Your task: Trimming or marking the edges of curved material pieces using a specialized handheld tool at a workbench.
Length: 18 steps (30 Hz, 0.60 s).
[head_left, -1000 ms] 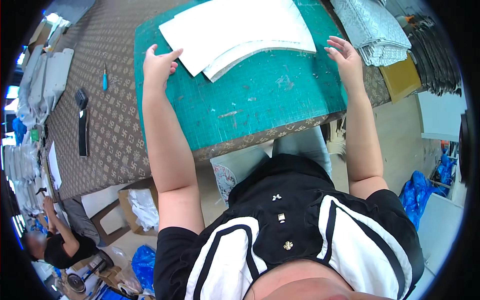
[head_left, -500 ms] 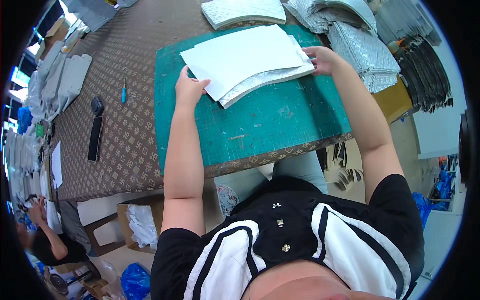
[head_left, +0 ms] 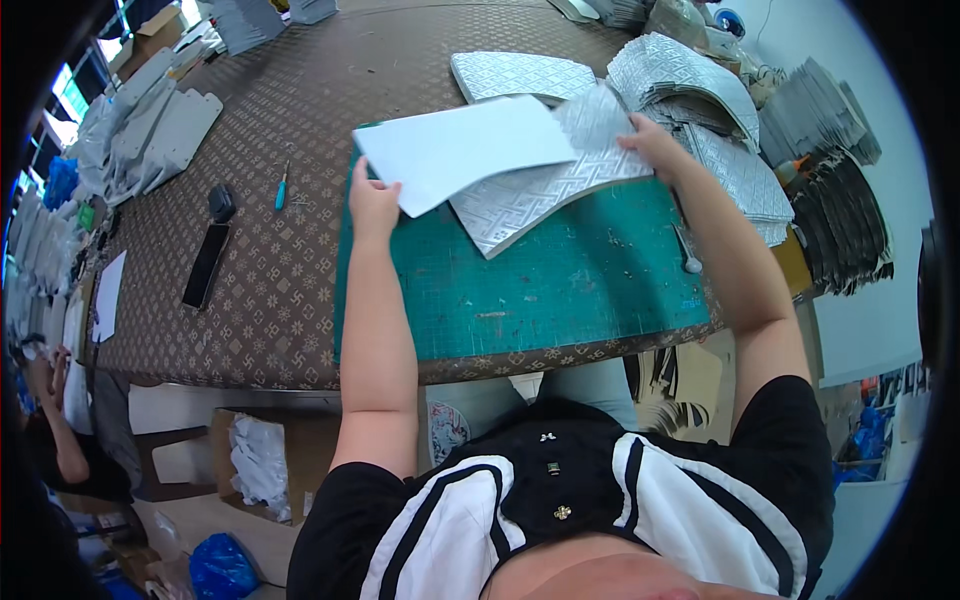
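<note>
My left hand (head_left: 374,205) is closed on the left end of a white curved sheet (head_left: 460,145), thumb on top. Its fingers are partly hidden at the edge. The sheet overlaps a stack of silver, embossed curved sheets (head_left: 530,205) on a green cutting mat (head_left: 560,300). At the right end of that stack my right hand (head_left: 655,148) pinches the edge of a raised silver sheet (head_left: 597,125), which is slightly blurred. How many sheets either hand grips I cannot tell.
More silver curved stacks (head_left: 525,75) lie beyond the mat and at the right (head_left: 740,180), near dark curved strips (head_left: 845,220). A thin tool with a pale round end (head_left: 691,263) rests on the mat. Left are a screwdriver (head_left: 281,190) and a black phone-like slab (head_left: 207,265).
The white sheet has slid left off the silver stack, uncovering more of it. The silver stack has turned, and a silver sheet now rises at its right end by my right hand.
</note>
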Tool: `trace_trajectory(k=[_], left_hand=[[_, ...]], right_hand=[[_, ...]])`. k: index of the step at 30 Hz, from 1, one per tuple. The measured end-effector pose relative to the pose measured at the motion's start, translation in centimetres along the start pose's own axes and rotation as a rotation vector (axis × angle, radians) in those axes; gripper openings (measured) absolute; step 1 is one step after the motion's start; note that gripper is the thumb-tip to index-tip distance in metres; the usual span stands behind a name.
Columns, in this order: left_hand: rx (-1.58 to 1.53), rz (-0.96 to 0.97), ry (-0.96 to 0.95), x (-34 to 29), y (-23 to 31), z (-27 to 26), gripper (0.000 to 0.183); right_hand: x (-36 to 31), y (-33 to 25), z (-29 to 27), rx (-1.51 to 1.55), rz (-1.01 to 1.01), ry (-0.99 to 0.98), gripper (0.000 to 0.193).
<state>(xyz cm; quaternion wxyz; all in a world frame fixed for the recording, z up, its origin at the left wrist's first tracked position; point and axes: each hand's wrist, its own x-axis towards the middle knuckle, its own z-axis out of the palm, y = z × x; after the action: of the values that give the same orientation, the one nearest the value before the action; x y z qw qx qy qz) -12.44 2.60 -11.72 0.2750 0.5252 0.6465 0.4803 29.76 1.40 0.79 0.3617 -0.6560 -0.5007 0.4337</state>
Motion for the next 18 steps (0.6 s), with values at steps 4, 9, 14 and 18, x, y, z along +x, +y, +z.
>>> trace_trajectory(k=[4,9,14,18], left_hand=[[0.056,-0.082,0.171,1.2,-1.4,-3.5,0.068],[0.28,-0.064,0.185,0.2,0.3,-3.7,0.054],[0.333,-0.128,0.118,0.4,-0.6,-5.2,0.044],[0.271,-0.247,0.049,1.0,-0.9,-5.1,0.043]], right_hand=[[1.3,-8.4,0.9,-0.78,-0.446,0.165,0.05],[7.5,-16.8,-2.7,-0.911,-0.776,0.23,0.046],[9.3,-26.5,-5.2,-0.234,-0.751,-0.475,0.026],[16.6,-25.8,-5.5,0.082,-0.496,-0.017,0.036]])
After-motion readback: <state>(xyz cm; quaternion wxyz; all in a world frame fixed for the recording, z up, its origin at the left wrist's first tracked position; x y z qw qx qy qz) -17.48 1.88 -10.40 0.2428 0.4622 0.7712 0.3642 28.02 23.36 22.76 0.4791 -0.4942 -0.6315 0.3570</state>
